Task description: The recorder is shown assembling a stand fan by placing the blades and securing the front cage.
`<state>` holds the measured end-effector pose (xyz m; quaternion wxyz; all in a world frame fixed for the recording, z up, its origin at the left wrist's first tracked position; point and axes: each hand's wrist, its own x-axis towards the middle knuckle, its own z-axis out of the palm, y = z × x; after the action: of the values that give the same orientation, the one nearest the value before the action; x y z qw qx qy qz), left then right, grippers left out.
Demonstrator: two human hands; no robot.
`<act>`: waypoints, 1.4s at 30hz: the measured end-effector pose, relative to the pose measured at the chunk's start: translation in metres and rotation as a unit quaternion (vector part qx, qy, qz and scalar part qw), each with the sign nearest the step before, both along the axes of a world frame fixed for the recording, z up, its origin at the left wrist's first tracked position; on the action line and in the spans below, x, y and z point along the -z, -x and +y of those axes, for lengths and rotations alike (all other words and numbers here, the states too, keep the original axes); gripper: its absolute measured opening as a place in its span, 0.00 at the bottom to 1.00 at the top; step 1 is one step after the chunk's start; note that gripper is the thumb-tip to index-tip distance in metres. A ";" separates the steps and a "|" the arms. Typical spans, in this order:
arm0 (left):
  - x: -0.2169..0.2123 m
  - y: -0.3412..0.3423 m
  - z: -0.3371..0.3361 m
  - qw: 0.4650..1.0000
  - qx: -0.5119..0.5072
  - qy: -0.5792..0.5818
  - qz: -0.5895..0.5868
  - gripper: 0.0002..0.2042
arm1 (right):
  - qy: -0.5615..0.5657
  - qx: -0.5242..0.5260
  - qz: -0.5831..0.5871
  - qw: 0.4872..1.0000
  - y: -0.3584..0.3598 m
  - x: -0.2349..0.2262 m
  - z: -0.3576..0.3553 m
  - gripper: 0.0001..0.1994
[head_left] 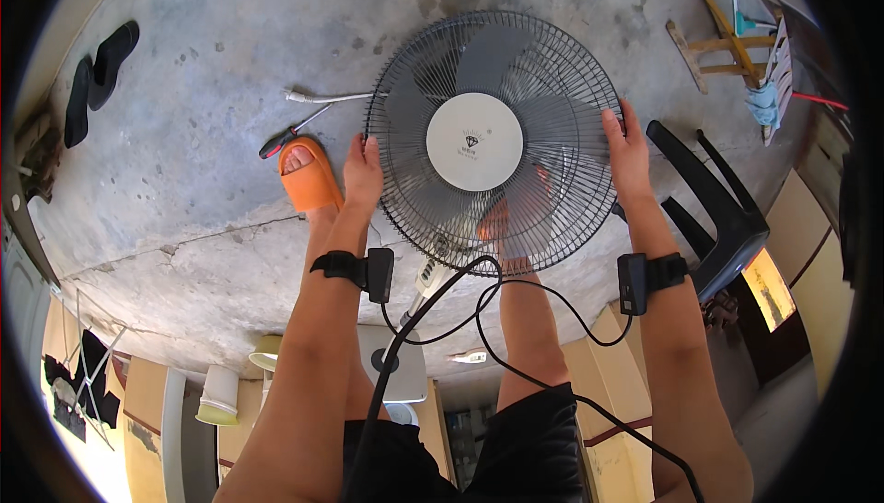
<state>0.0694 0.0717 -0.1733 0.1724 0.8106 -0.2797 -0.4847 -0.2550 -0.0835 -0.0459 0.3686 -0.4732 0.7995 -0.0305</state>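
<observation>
Both hands on a fan grille [493, 139], round dark wire guard with a pale round centre cap, grey blades showing behind the wires. Left hand [362, 172] grips the grille's left rim, fingers curled over the outer ring. Right hand [628, 149] grips the right rim, fingers up along the ring's edge, thumb side toward the wires. Grille sits between the two hands, held in front of the person above a bare concrete floor [203, 135], face toward the camera, slightly tilted. Each wrist has a black strap with a small black box: left wrist device [366, 271], right wrist device [645, 277]. Black cable [516, 356] loops down from below the grille across the legs and black shorts. Orange slipper [308, 174] on the person's left foot, just beside the left hand in the frame; the other foot shows through the grille's lower wires. Screwdriver [290, 133] with a red and black handle lies on the floor near the slipper, a white cord end [327, 97] just above it. Pair of black sandals [99, 75] far left, well apart. Black plastic chair [727, 213] right of the right hand. Wooden frame [723, 38] with cloths at upper right.
</observation>
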 end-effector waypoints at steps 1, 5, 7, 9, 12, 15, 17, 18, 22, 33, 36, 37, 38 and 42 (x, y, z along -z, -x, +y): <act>0.001 0.000 0.001 1.000 -0.004 0.000 0.003 0.24 | -0.026 0.016 0.000 1.000 0.000 -0.001 0.000 0.36; -0.008 -0.003 -0.002 1.000 -0.011 -0.019 0.009 0.24 | -0.129 0.084 -0.150 0.977 -0.001 -0.013 -0.006 0.42; -0.010 0.000 -0.004 0.999 -0.024 -0.019 0.022 0.24 | -0.119 0.107 -0.161 0.974 -0.010 -0.020 -0.008 0.42; -0.005 -0.002 -0.002 0.999 -0.036 -0.022 0.031 0.24 | -0.111 0.132 -0.174 0.970 -0.014 -0.021 -0.008 0.42; 0.005 -0.006 0.006 0.992 -0.092 -0.034 0.075 0.24 | -0.107 0.121 -0.146 0.976 -0.012 -0.018 -0.007 0.41; 0.002 -0.008 0.006 0.986 -0.114 -0.043 0.111 0.25 | -0.105 0.134 -0.176 0.970 -0.009 -0.018 -0.008 0.41; 0.003 -0.013 0.006 0.912 -0.313 -0.121 0.237 0.24 | -0.097 0.141 -0.175 0.970 -0.007 -0.017 -0.007 0.41; 0.005 -0.016 0.011 0.912 -0.314 -0.120 0.234 0.24 | -0.098 0.140 -0.178 0.969 -0.008 -0.017 -0.008 0.41; 0.031 -0.019 0.071 0.868 -0.392 -0.192 0.237 0.22 | -0.101 0.135 -0.177 0.970 -0.010 -0.017 -0.009 0.41; 0.021 0.007 0.086 0.884 -0.359 -0.211 0.212 0.16 | -0.096 0.133 -0.189 0.968 -0.010 -0.018 -0.009 0.40; 0.015 0.001 0.080 0.910 -0.349 -0.146 0.168 0.15 | -0.118 0.123 -0.156 0.973 -0.012 -0.020 -0.011 0.40; 0.014 -0.001 0.075 0.912 -0.346 -0.143 0.168 0.15 | -0.114 0.119 -0.161 0.973 -0.010 -0.018 -0.010 0.41; 0.012 -0.004 0.069 0.921 -0.345 -0.114 0.143 0.15 | -0.109 0.115 -0.165 0.973 -0.007 -0.016 -0.009 0.41; 0.007 -0.012 0.043 0.918 -0.367 -0.034 0.147 0.14 | -0.099 0.104 -0.156 0.977 0.003 -0.009 -0.007 0.41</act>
<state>0.0812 0.1149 -0.1800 0.3494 0.7815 0.0830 -0.5101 -0.2581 -0.0906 -0.0370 0.5291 -0.3380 0.7758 -0.0627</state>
